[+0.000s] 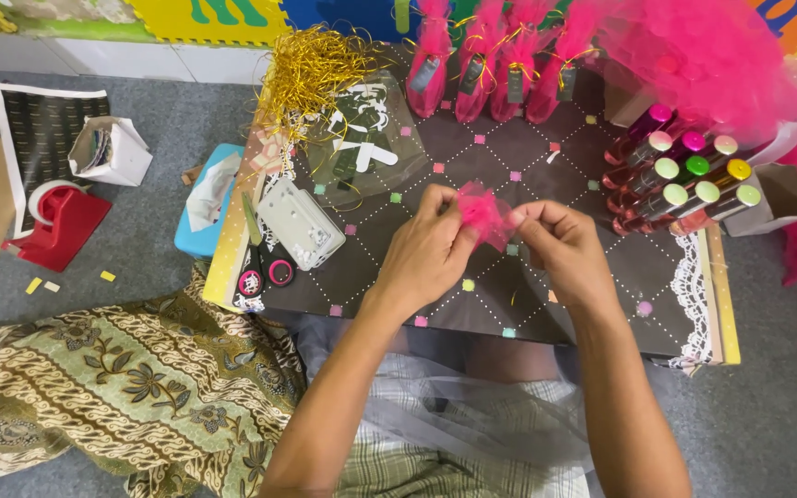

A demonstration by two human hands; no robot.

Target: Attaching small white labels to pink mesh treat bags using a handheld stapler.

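A pink tulle piece [483, 214] is pinched between the left hand [431, 249] and right hand [560, 244] above the dark board [546, 166].

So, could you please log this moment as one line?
left hand: pinching pink tulle bundle | right hand: pinching same | over dark dotted board

Both forearms reach forward, converging. Left hand [426, 247] and right hand [560, 244] nearly meet at fingertip level, each with fingers curled into a pinch, knuckles up.
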